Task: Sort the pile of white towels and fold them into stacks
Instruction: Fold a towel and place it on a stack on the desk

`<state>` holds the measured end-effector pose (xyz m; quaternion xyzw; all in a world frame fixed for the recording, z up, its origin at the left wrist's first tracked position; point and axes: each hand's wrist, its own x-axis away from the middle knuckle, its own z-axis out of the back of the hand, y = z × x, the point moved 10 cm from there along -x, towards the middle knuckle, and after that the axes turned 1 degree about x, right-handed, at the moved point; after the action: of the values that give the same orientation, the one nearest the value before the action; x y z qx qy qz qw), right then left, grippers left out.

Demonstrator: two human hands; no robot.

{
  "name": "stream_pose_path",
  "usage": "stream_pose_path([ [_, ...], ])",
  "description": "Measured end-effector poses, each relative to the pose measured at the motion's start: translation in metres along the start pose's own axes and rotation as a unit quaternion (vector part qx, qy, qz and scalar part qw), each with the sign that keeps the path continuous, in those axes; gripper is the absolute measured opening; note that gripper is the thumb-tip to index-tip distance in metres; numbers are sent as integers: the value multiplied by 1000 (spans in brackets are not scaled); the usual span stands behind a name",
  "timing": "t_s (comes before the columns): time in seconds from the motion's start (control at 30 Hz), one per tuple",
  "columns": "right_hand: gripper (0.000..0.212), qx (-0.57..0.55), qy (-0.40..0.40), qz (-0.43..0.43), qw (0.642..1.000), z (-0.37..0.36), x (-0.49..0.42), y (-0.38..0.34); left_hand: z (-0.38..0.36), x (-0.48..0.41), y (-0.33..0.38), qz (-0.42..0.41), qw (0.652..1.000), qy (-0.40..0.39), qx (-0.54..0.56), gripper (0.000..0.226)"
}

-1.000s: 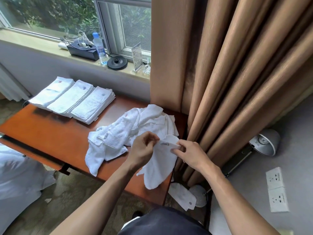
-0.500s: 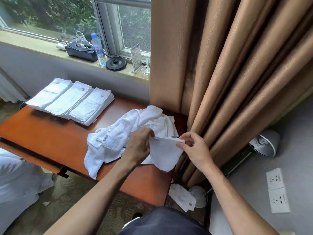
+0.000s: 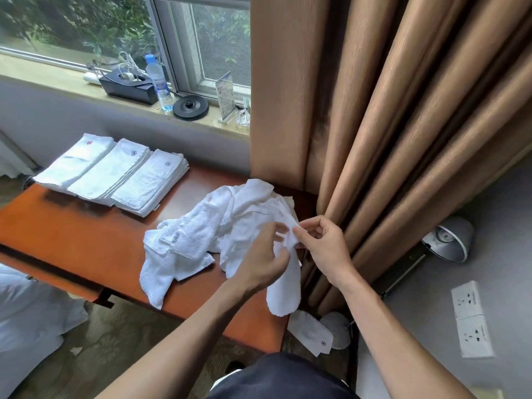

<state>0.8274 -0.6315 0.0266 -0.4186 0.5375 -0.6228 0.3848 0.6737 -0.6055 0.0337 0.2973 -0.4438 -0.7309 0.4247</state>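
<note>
A loose pile of white towels (image 3: 207,226) lies on the right half of the wooden table (image 3: 86,237). Three folded stacks of towels (image 3: 115,174) sit side by side at the far left of the table. My right hand (image 3: 325,243) pinches the top edge of one small white towel (image 3: 285,289), which hangs down over the table's right end. My left hand (image 3: 264,260) grips the same towel a little lower, close beside the right hand. Both hands are above the pile's right edge.
Brown curtains (image 3: 388,125) hang right behind the hands. One towel (image 3: 311,332) lies on the floor beneath the table's right end. A water bottle (image 3: 157,82), black box (image 3: 126,84) and round black base (image 3: 190,108) stand on the windowsill. White bedding (image 3: 26,326) is at the left.
The towel was stretched flat between both hands; now the hands have come together at its top edge and it hangs long and narrow over the table's end.
</note>
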Motion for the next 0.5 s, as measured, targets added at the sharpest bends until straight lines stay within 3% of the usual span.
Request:
stream_pose_path([
  [0.07, 14, 2, 8, 6, 1000, -1, 0, -4, -14, 0, -6, 21, 998, -34, 47, 33],
  [0.33, 18, -48, -24, -11, 998, 4, 14, -17, -20, -6, 17, -23, 1000, 13, 3, 24],
  [0.5, 26, 90, -68, -5, 994, 17, 10, -13, -13, -7, 10, -1, 999, 40, 12, 22],
])
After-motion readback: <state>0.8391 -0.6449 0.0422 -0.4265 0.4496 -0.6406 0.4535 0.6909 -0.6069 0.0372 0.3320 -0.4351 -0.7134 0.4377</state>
